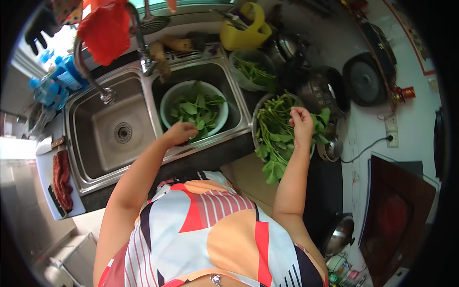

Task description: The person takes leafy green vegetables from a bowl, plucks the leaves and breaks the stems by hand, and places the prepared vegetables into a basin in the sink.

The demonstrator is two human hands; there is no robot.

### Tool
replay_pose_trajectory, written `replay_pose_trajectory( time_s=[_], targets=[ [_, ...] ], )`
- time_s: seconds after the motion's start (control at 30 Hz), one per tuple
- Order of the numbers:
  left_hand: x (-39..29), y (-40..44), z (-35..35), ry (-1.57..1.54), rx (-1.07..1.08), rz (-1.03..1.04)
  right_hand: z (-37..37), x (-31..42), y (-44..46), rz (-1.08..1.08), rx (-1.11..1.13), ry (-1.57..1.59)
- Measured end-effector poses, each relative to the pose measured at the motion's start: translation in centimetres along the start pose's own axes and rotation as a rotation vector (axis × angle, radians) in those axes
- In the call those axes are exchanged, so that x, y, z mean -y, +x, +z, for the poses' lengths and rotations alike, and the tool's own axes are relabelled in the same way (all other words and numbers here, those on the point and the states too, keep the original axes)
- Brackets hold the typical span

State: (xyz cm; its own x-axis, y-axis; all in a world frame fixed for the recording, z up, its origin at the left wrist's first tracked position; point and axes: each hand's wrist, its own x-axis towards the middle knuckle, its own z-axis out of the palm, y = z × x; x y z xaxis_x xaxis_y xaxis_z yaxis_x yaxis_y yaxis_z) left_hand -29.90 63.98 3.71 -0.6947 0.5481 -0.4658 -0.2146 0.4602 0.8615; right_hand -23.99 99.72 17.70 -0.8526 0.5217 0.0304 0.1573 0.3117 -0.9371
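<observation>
A pale green basin [165, 106] sits in the right sink bowl with loose green leaves [201, 110] in it. My left hand [182, 133] is over the basin's near rim, its fingers curled together; whatever they may hold is hidden. To the right, a round metal bowl [256, 125] is heaped with leafy greens on long stems [275, 124], some hanging over its near edge. Above this heap is my right hand [301, 123], thumb and fingers pinched together close to the stems. What lies in that pinch is too small to make out.
The left sink bowl [103, 138] has a drain and a faucet [107, 95] over it. A clear container of greens [253, 71] and a yellow basket [244, 33] stand behind. At far left, a cutting board [45, 177] bears a knife [56, 143] and red meat [62, 179].
</observation>
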Motion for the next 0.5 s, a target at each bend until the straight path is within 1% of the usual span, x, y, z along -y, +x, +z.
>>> replay_pose_trajectory(
  time_s=[0.07, 0.1, 0.13, 0.2, 0.27, 0.3, 0.33, 0.37, 0.4, 0.47, 0.5],
  targets=[
    [0.0, 0.8, 2.2, 0.432, -0.016, 0.178, -1.7, -1.1, -0.5, -0.03, 0.026, -0.314],
    [0.0, 1.3, 2.9, 0.591, 0.028, 0.043, -2.1, -1.6, -0.9, 0.0, 0.098, -0.344],
    [0.1, 1.6, 3.0, 0.636, 0.039, -0.007, -2.0, -1.4, -1.6, 0.002, 0.159, -0.422],
    [0.7, 2.8, 3.5, 0.727, 0.061, -0.107, -1.4, -3.3, -2.0, -0.1, 0.213, -0.513],
    [2.0, 3.7, 3.1, 0.802, 0.029, -0.134, 0.1, -2.0, -3.2, -0.044, 0.291, -0.775],
    [2.1, 3.7, 2.8, 0.856, 0.008, -0.13, 1.1, -0.4, -3.7, 0.101, 0.361, -0.974],
    [2.1, 3.6, 2.6, 0.911, -0.012, -0.128, 1.7, -0.5, -4.0, 0.096, 0.411, -1.16],
    [1.4, 3.3, 2.4, 0.877, -0.016, -0.141, 2.4, -1.0, -4.2, 0.091, 0.409, -1.267],
    [0.6, 3.1, 2.1, 0.908, 0.025, -0.155, 3.0, -1.7, -4.2, 0.081, 0.407, -1.375],
    [-1.8, 2.4, 1.7, 0.962, 0.098, -0.183, 3.5, -3.4, -4.1, 0.113, 0.398, -1.381],
    [-2.0, 2.4, 1.6, 0.952, 0.056, -0.129, 3.6, -3.9, -3.8, 0.12, 0.394, -1.388]
  ],
)
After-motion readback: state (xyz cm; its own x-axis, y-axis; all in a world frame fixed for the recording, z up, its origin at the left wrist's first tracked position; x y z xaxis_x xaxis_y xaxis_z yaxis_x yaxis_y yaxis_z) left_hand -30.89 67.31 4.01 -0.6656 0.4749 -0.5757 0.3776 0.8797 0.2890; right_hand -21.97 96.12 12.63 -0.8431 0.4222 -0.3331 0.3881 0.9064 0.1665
